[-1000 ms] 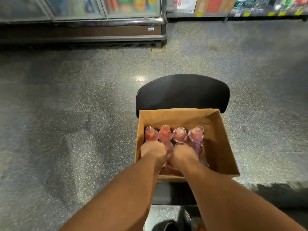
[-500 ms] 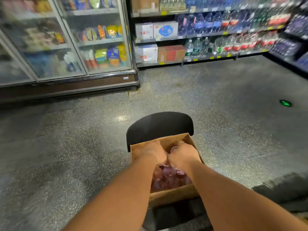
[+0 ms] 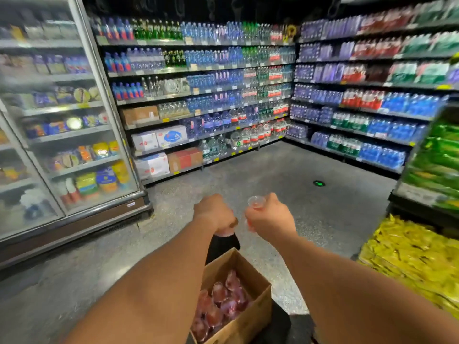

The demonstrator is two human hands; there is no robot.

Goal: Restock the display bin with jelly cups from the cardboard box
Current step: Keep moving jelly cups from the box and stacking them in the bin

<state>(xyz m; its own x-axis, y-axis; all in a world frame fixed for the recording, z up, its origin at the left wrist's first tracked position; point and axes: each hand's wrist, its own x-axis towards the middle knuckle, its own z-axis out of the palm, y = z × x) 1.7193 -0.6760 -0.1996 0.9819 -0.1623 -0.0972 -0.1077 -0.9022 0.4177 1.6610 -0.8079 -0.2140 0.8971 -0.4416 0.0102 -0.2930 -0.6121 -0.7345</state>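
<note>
A brown cardboard box sits on a black chair at the bottom middle, holding several red jelly cups. Both my hands are raised above and beyond the box. My right hand is closed around a clear jelly cup whose round lid sticks out at the top. My left hand is a closed fist; a bit of something shows under its fingers, but the hand hides what it is. A display bin for jelly cups cannot be made out.
A glass-door fridge stands at the left. Shelves of bottled water line the back and right walls. Yellow packets are piled at the lower right under green ones. Speckled grey floor lies between.
Both hands have lifted out of the box and moved up and forward, the right one bringing a jelly cup with it. The view has swung up from the box to the store shelves.
</note>
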